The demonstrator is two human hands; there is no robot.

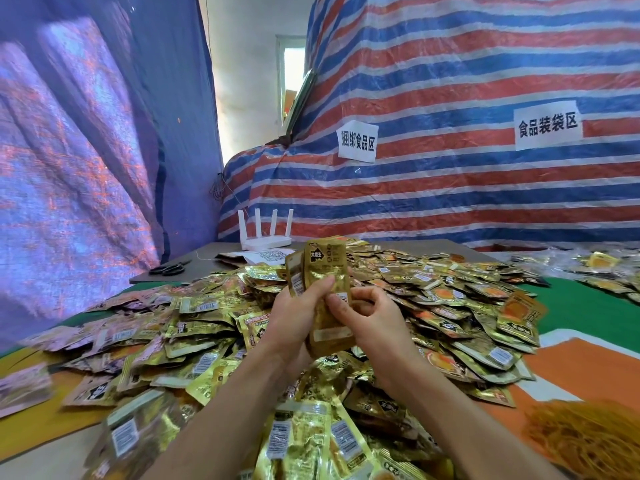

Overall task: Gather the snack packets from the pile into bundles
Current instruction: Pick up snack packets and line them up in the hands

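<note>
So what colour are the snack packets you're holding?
Shiny gold, with a black logo patch near the top. The snack packets show best in the head view.

Packet pile, scissors, router on table

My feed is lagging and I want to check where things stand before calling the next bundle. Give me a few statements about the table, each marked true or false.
1. The left hand and the right hand together hold one stack of packets upright above the pile. True.
2. The scissors lie beside the right hand. False: they lie far off to the left, on the grey board.
3. The white router stands at the back with four antennas up. True.
4. The heap of orange bands lies at the left edge. False: it is at the lower right.
</note>
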